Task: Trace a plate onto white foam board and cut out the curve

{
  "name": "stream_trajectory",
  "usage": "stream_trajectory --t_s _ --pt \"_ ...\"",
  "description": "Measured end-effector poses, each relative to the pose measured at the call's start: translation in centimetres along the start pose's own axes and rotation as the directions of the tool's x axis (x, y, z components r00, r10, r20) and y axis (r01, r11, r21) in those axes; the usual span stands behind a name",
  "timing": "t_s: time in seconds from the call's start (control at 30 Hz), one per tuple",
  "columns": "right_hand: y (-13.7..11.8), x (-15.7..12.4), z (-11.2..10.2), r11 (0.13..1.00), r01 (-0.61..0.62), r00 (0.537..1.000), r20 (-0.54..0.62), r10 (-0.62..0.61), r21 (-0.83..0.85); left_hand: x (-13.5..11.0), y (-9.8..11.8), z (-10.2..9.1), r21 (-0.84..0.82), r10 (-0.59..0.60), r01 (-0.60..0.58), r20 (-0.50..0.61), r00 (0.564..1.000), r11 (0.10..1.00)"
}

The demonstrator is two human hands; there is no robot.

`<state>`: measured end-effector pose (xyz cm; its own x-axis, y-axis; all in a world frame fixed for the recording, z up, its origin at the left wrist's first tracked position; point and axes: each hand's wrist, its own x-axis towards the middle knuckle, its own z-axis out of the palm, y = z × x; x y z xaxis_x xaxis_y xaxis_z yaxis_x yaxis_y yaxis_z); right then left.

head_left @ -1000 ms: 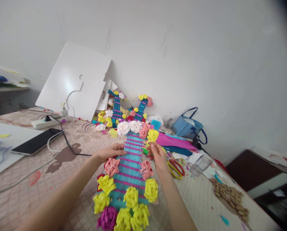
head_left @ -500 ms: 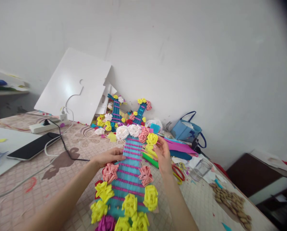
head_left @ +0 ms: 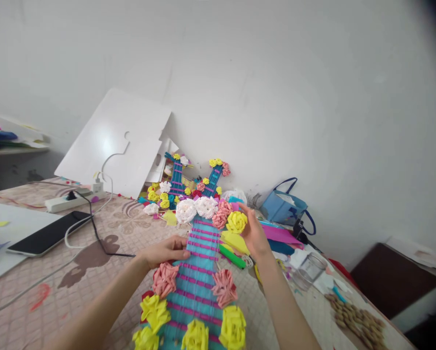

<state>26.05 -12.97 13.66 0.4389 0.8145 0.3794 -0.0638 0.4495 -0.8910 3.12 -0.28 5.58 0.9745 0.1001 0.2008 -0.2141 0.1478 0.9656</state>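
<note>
A long blue woven panel [head_left: 199, 272] with pink cross strips lies on the table, edged with yellow, pink and white paper flowers. My left hand [head_left: 165, 251] rests on its left edge, fingers curled against the weave. My right hand [head_left: 252, 231] is raised at the panel's upper right, fingers apart, touching a yellow paper flower [head_left: 236, 221] at the top. A green marker [head_left: 232, 256] lies just below that hand, beside the panel.
Two similar flowered panels [head_left: 189, 180] lean on the wall behind, next to a white board [head_left: 119, 141]. A phone [head_left: 45, 233], cables and a power strip [head_left: 70, 200] lie left. A blue bag [head_left: 287, 206], coloured sheets, a glass jar [head_left: 307, 267] and scattered nuts [head_left: 353, 318] lie right.
My right hand has moved up from the panel's right edge to the yellow flower at the top and opened. The camera tilted up a little. My left hand stays on the left edge.
</note>
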Motion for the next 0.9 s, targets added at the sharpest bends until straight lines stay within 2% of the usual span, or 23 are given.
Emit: stream_trajectory --t_s 0.23,0.47,0.7,0.8,0.9 --pt "-2.6 0.2 0.8 0.980 0.132 0.990 0.068 -0.123 -0.150 -0.2 0.1 0.0 0.014 0.032 -0.032 0.029 0.999 0.999" --pt "-2.3 0.4 -0.1 0.949 0.237 0.971 0.065 -0.229 -0.208 -0.1 0.3 0.2 0.008 0.044 -0.044 0.035 0.998 0.999" --pt "-1.5 0.6 -0.5 0.982 0.084 0.993 -0.070 -0.097 -0.167 -0.2 0.3 0.2 0.004 0.056 -0.056 0.042 0.998 0.998" --pt "-0.2 0.4 -1.1 0.993 0.063 0.991 -0.107 -0.074 -0.096 -0.2 0.4 0.3 0.007 0.061 -0.061 0.040 0.997 0.998" --pt "1.8 -0.3 -1.8 0.998 -0.022 0.992 -0.125 0.014 -0.056 -0.2 0.5 0.3 0.009 0.065 -0.066 0.041 0.997 0.998"
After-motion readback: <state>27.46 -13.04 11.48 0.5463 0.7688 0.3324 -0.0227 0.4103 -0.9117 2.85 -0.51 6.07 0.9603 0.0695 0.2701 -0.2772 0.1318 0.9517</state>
